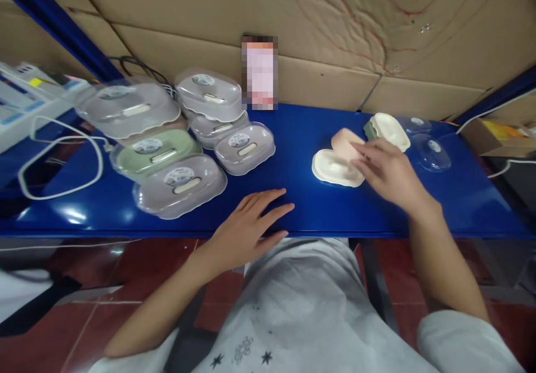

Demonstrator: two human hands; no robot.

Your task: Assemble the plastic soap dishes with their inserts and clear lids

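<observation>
Between the thumb and fingers of my right hand [383,166] is a roll of pale peach tape [347,143], tilted above a cream oval dish [335,167]. That dish lies on the blue table and has a raised middle. My left hand [257,222] rests near the table's front edge, fingers apart and holding nothing. Behind my right hand, a cream dish [391,129] sits on top of a green one [370,131]. Two clear lids [434,153] lie to the right of them.
Left of centre stand several clear-lidded oval boxes, some stacked, among them a grey one [180,186] and a green one [159,151]. A white cable [62,197] loops at the far left. Cardboard [318,82] lines the back; an open carton [498,144] is at right.
</observation>
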